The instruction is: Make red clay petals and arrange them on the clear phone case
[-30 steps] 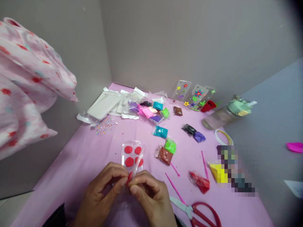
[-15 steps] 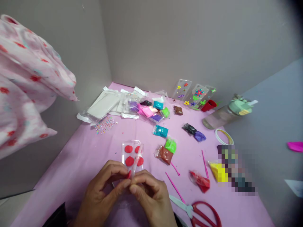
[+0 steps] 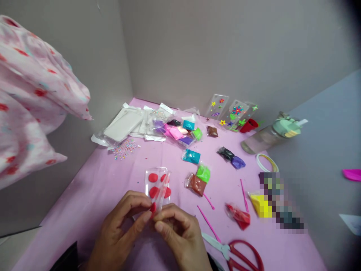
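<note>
At the front of the table my left hand (image 3: 126,226) is closed, thumb and fingertips on a small flat red clay piece (image 3: 153,207). Beside it my right hand (image 3: 177,233) pinches a clear plastic sheet (image 3: 161,197), which stands on edge against the clay. Just beyond my fingers lies a clear phone case (image 3: 146,184) with several red clay discs (image 3: 153,177) on it. My hands and the sheet cover part of the case.
Red-handled scissors (image 3: 225,249) lie at front right, near pink sticks (image 3: 208,224) and a red clay packet (image 3: 239,216). More clay packets (image 3: 196,184) are mid-table. Decorated cases (image 3: 237,113) and a bottle (image 3: 262,139) stand behind; patterned cloth (image 3: 42,94) hangs at left.
My left thumb and fingertips have drawn slightly left, away from my right fingertips. More of the red piece shows, and the sheet looks wider and more see-through.
</note>
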`<state>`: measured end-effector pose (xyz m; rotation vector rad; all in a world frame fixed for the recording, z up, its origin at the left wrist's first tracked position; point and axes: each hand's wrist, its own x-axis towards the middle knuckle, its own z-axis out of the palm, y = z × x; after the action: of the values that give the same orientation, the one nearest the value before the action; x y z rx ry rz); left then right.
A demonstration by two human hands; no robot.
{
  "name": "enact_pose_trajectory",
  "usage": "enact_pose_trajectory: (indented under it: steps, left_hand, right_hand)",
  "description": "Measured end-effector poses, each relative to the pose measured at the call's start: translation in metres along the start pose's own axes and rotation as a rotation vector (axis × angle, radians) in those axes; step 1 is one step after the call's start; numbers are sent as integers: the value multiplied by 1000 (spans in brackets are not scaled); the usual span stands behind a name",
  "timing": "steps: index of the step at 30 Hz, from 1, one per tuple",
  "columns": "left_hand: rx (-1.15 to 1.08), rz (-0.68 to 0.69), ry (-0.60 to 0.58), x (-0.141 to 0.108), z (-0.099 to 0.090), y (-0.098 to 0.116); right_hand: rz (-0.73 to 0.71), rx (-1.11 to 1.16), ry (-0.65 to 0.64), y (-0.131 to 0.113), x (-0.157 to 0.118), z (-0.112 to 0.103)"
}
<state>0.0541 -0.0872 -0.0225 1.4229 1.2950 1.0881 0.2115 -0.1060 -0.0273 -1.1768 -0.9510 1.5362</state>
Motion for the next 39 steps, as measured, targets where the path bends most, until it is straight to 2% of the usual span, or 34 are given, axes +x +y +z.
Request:
enact_pose_trajectory:
  steps: [6,10,13,19,24,29,32,35,39]
  left_hand:
    - [38,33,-23,-3,1,-6]
    - [106,103,-83,-3,0,-10]
    - [139,133,-56,-4,-2,-12]
    - [201,186,-69,-6,-5,-8]
    - [207,189,-108,-4,-8,-2]
    - [206,261,-102,-1,-11,0]
    - [191,243,-109,1,-10,2]
    - [186,215,-85,1,-9,4]
    - [219,249,-36,1,-8,5]
  right_hand:
    - [128,284,-111,3,1,0]
    - [174,337,-112,5,3,-2]
    - [176,321,-101,8,3,-3]
    - [57,117,-21,6,3,-6]
    - [-9,-20,-19,1,0,-3]
    - [-163,-119,-33,0,-1,1]
    - [-223,-160,-39,0,-1,1]
    - [-256,-178,-48,0,-1,0]
    - [-319,-211,-36,-1,-2,0]
